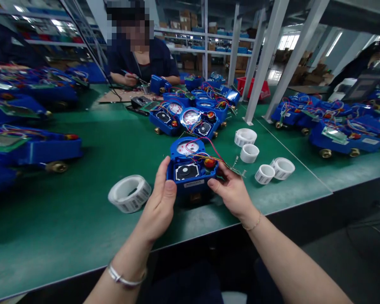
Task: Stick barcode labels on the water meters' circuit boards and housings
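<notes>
Between my two hands is a blue meter housing [193, 184], its inside facing up. It has a round white dial, a black square part, an orange-red round part and loose coloured wires, with a white barcode label on the front wall. My left hand [161, 202] grips its left side, thumb at the front corner. On the right side my right hand [231, 188] is closed around the edge, thumb in front. A small green circuit board [236, 169] hangs by wires over my right fingers. A roll of barcode labels [130, 194] lies to the left of my left hand.
Several smaller label rolls [249, 153] stand right of the housing on the green table [91, 236]. More blue housings [190, 114] are grouped ahead, with others at far left and right. A co-worker [142, 59] sits opposite. Metal posts [262, 63] rise from the table.
</notes>
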Demonstrator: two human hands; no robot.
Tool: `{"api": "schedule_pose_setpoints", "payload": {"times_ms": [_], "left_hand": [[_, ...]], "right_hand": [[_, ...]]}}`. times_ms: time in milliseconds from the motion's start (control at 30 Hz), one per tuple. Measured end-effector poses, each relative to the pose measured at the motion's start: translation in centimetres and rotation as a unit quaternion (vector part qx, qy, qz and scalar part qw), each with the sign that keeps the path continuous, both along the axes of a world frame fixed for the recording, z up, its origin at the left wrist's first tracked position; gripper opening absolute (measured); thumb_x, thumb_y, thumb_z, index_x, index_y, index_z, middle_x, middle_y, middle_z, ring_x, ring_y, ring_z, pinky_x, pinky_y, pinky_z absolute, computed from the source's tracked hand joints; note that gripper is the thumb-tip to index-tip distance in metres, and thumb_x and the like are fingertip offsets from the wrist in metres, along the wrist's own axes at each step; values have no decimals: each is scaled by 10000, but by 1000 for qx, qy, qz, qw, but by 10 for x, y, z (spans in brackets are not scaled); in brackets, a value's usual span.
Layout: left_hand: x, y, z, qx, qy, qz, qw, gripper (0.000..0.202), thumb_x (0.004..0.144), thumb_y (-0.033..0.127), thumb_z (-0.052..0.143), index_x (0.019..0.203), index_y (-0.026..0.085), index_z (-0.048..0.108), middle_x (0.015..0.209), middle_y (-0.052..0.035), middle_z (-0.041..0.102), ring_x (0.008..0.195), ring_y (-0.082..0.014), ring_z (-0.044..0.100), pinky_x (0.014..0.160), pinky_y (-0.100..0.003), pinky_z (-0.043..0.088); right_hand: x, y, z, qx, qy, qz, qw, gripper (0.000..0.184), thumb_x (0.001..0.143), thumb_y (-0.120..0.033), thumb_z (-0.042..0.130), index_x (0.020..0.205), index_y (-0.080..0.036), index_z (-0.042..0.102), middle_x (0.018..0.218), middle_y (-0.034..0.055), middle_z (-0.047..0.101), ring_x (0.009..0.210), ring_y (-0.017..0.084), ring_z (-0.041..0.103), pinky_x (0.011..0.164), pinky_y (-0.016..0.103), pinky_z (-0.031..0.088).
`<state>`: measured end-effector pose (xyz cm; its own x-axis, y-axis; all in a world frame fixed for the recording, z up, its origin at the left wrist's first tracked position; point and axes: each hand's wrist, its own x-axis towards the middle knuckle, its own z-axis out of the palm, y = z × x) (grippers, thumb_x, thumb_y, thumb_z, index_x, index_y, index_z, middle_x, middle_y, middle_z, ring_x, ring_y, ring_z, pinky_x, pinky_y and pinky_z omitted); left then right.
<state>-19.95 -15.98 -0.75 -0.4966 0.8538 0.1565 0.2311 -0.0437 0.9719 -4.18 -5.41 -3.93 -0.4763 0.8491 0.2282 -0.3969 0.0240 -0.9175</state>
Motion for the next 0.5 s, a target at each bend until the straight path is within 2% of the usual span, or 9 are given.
{"api": "schedule_pose_setpoints", "payload": {"times_ms": [133,267,367,500], "left_hand": [[8,12,31,-1,-104,23,994,668,843,652,584,1413,317,489,1417,-102,564,1177,-334,616,838,-441,602],[9,19,56,-7,-164,29,986,633,778,587,712,1313,275,581,1232,-101,654,1068,-303,652,653,-329,610],[7,20,62,-9,-190,27,981,602,766,563,739,1275,272,606,1212,-90,666,1053,-282,645,624,-303,606],[5,20,60,-6,-215,31,976,564,768,541,750,1249,275,622,1203,-78,662,1012,-253,648,615,-288,604]], "right_hand": [[-3,-3,23,-15,10,-28,999,426,786,-379,792,1178,-241,701,1185,26,740,1077,221,681,1001,363,523],[-6,-3,44,-39,18,-27,999,378,802,-401,769,1113,-193,716,1092,50,769,1018,223,696,945,354,548],[-7,-4,51,-51,20,-24,998,360,795,-403,772,1076,-183,720,1060,50,775,977,216,702,917,348,557],[-10,-5,53,-62,18,-20,998,360,784,-397,782,1072,-188,723,1043,39,776,966,207,700,918,339,548]]}}
